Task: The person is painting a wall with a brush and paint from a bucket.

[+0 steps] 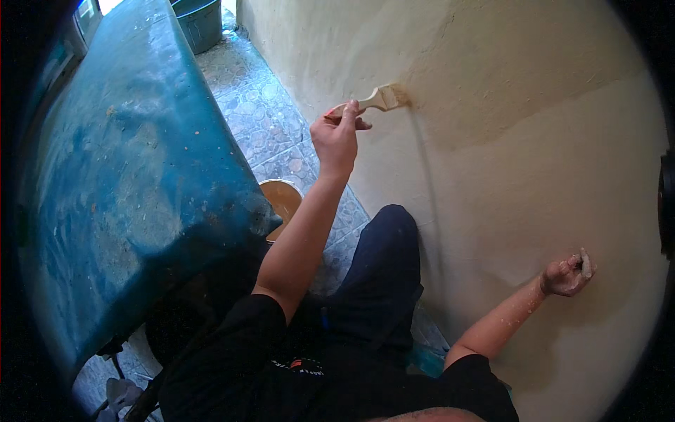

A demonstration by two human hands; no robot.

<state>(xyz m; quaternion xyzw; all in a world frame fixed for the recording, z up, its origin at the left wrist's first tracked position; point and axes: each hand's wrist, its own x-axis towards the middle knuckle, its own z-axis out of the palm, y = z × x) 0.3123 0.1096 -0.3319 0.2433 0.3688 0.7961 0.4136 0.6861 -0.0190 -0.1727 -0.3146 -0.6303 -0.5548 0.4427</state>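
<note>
My left hand point(337, 137) grips the handle of a flat paintbrush point(387, 98), whose bristles touch the beige wall point(474, 184). Darker, damp-looking patches spread over the wall above and to the right of the brush. At the right, my right hand point(569, 274) is close to the lower wall, its fingers curled and smeared with pale material. Whether it holds something or one finger is merely coated is unclear. Beyond my left forearm stands a round container point(282, 203) of brown liquid, partly hidden by the forearm and the blue surface.
A large blue, stained surface point(137, 137) fills the left side, its edge beside my left arm. Stone-patterned floor tiles point(263, 121) run between it and the wall. A dark teal tub point(199, 26) stands at the top. My bent knee point(393, 232) is close to the wall.
</note>
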